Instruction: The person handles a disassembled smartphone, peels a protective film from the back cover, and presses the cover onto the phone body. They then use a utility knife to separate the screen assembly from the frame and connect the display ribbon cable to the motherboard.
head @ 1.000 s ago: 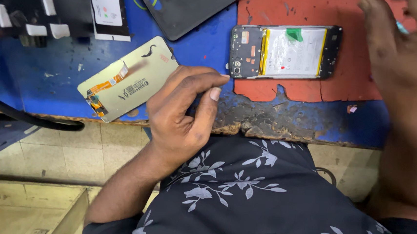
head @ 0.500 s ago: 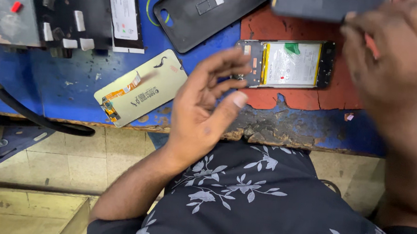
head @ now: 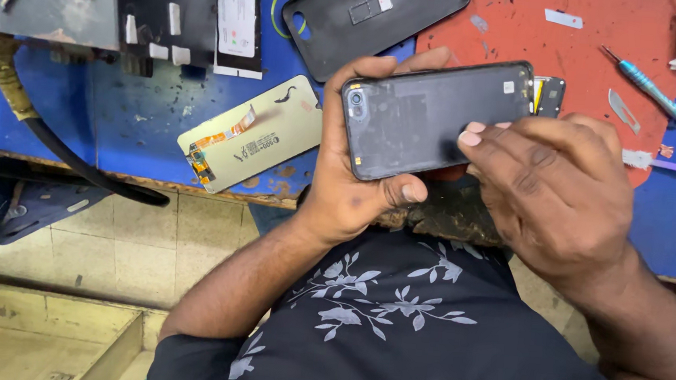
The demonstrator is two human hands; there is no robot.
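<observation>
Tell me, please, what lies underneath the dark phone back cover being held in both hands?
Under the dark phone back cover, the left hand supports it. A corner of an opened phone peeks out on the red mat. The rest of that phone is covered.

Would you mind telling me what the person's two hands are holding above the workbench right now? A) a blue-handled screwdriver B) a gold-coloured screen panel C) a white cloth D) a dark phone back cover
D: the left hand grips the dark phone back cover from beneath while the right hand rests its fingers on its right end; the screwdriver and the gold-coloured screen panel lie untouched on the bench.
</observation>
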